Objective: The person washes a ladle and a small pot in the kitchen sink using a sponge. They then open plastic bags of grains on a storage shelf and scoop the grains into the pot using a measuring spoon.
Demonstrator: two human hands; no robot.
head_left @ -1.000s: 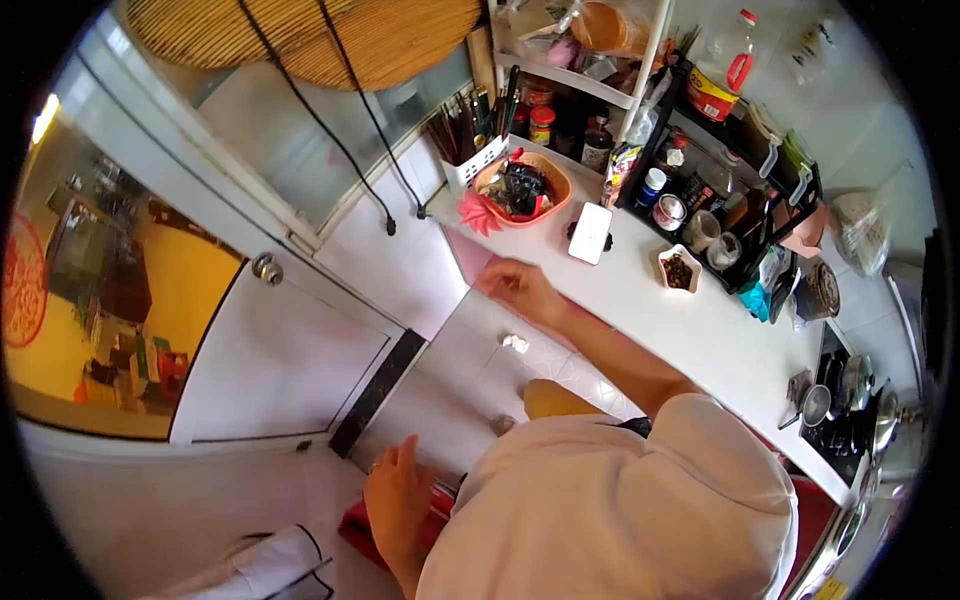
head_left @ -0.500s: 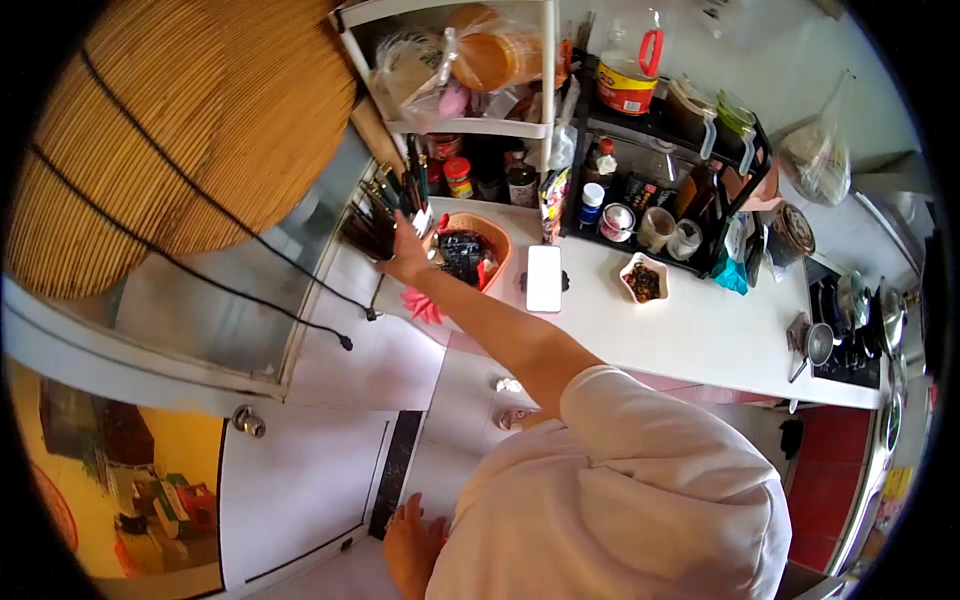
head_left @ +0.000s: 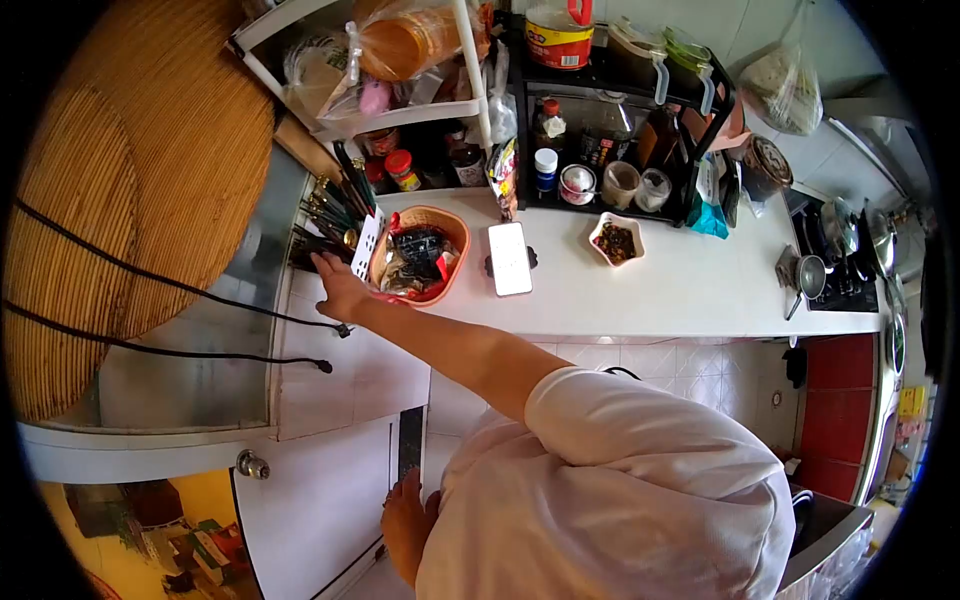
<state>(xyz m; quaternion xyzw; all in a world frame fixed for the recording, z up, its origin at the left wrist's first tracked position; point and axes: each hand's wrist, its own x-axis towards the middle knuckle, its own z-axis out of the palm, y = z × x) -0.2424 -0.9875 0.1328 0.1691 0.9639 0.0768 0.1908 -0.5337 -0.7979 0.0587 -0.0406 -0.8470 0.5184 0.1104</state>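
Note:
My right hand (head_left: 342,288) reaches over the left end of the counter, at the lower part of a bundle of chopsticks and dark-handled utensils (head_left: 335,215). Its fingers look spread, and I see nothing held in them. Beside the bundle stands a white perforated holder panel (head_left: 368,245). Just right of that is an orange plastic basket (head_left: 462,240) with dark and red packets inside. My left hand (head_left: 408,525) hangs low beside my body, fingers apart, with nothing in it.
A phone (head_left: 511,258) lies on the counter, near a small bowl of dark food (head_left: 617,241). Behind is a black rack (head_left: 690,185) of jars and bottles. Black cables (head_left: 200,350) cross the left side above a white door (head_left: 310,495). A strainer (head_left: 810,275) sits by the stove.
The view has shifted, so counter items appear farther left. My right hand has moved left and lower against the utensil bundle. The left hand still hangs low.

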